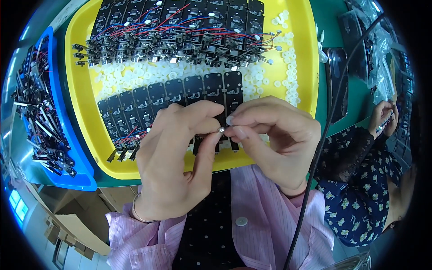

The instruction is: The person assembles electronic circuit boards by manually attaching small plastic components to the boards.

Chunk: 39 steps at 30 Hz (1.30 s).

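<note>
My left hand (180, 148) pinches a small silver round metal part (221, 130) between thumb and forefinger. Close against it, my right hand (274, 135) holds a small whitish translucent cap (230, 120) at its fingertips. Both hands meet over the near part of a yellow tray (306, 85). Behind my fingers lies a row of black circuit boards (171, 92), partly covered by my hands. Many loose white rubber caps (121, 76) are scattered between this row and the farther one. Whether a wire runs from the metal part is hidden by my fingers.
Farther back in the tray stand more black boards (148, 18) with red and blue wires. At left, a blue bin (58, 99) holds a heap of small wired parts. A black cable (330, 117) crosses the right side. Another person's hands (384, 118) work at far right.
</note>
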Each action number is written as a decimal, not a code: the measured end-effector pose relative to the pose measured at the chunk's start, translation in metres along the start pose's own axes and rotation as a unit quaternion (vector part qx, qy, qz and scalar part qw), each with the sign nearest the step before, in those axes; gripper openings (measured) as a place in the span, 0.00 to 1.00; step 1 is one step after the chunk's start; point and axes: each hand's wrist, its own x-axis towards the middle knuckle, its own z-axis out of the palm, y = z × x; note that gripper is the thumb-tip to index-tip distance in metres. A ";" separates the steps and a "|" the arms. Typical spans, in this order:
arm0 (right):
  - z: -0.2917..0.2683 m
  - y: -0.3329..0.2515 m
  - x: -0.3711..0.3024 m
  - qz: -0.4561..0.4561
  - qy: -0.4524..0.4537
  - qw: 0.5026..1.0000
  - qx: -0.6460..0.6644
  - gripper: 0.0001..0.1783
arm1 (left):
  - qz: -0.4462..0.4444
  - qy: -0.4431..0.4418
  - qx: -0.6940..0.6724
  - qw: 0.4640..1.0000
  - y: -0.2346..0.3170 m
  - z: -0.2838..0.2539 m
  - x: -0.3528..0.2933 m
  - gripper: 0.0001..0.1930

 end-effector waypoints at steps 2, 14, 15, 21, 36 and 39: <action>0.001 0.002 -0.001 0.014 -0.009 1.000 0.008 0.09 | -0.007 -0.012 -0.012 1.000 -0.003 -0.001 -0.001 0.18; 0.003 0.004 0.002 -0.164 -0.011 0.970 -0.182 0.15 | -0.027 -0.049 -0.017 0.998 -0.002 -0.004 -0.006 0.25; 0.002 0.003 0.001 -0.169 -0.012 0.967 -0.190 0.15 | -0.026 -0.055 -0.018 0.998 -0.002 -0.004 -0.005 0.25; -0.003 -0.003 -0.002 -0.167 -0.021 0.965 -0.200 0.15 | 0.010 -0.053 0.034 0.998 -0.001 -0.003 -0.004 0.24; -0.004 0.002 0.000 -0.112 -0.052 0.978 -0.170 0.13 | 0.040 -0.077 -0.006 0.996 -0.009 -0.002 -0.002 0.23; -0.002 0.001 -0.001 -0.129 -0.042 0.971 -0.198 0.14 | 0.004 -0.036 -0.052 0.998 -0.005 0.001 -0.004 0.18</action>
